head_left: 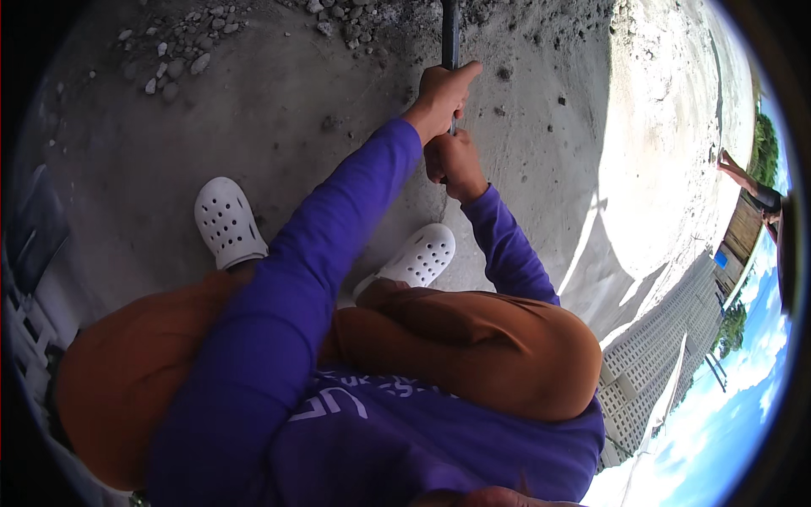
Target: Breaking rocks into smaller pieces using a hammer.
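Observation:
A dark, narrow bar (pixel 450 34) runs up out of the top of the view, so its far end is hidden. My left hand (pixel 438 100) is closed round it, with one digit stretched out to the right. Just below, my right hand (pixel 457 166) is closed in a fist at the near end of the same bar. Both arms reach forward in purple sleeves, the left one crossing over my bent leg. Beneath the hands lies grey, dusty ground (pixel 355 160).
My white clogs (pixel 228 221) stand on the ground below my hands. Stones and rubble (pixel 182 55) lie at the far left and top. Stacked hollow blocks (pixel 650 346) rise at the right, beyond brightly sunlit ground (pixel 659 127). Another person's limb (pixel 739 173) shows at the right edge.

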A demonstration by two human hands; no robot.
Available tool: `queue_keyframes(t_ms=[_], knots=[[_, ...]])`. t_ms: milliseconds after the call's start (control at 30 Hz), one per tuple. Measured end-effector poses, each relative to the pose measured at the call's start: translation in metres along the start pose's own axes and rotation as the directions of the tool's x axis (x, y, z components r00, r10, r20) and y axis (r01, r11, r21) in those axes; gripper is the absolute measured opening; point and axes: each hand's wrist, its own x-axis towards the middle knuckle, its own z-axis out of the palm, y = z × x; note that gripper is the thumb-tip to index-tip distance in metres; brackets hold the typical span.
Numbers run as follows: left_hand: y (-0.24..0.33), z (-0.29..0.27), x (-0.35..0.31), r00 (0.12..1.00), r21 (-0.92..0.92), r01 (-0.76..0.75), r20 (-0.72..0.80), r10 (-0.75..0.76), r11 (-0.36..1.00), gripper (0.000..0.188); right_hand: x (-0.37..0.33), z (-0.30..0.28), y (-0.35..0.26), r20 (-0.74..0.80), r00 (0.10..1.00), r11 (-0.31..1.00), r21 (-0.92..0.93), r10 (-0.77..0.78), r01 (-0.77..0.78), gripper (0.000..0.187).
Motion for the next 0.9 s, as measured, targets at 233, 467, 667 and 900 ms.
queue_keyframes(t_ms=[233,467,667,900], knots=[[0.022,0.044,-0.053,0.877,0.120,-0.455,0.233,0.421,0.882,0.035,-0.007,-0.021,0.001,-0.034,0.669,0.654,-0.257,-0.742,0.712,0.023],[0.011,0.019,-0.011,0.978,0.044,-0.193,0.093,0.188,0.980,0.034,0.015,-0.018,-0.004,0.070,0.985,0.988,0.022,-0.157,0.155,0.016],[-0.003,-0.007,-0.004,0.998,-0.034,0.039,0.057,-0.037,0.999,0.034,-0.007,0.006,-0.003,-0.045,0.999,0.998,-0.066,-0.002,-0.001,0.023],[0.026,0.033,-0.045,0.850,0.205,-0.494,0.317,0.420,0.845,0.033,0.002,-0.016,0.004,-0.053,0.785,0.787,-0.069,-0.617,0.613,0.010]])
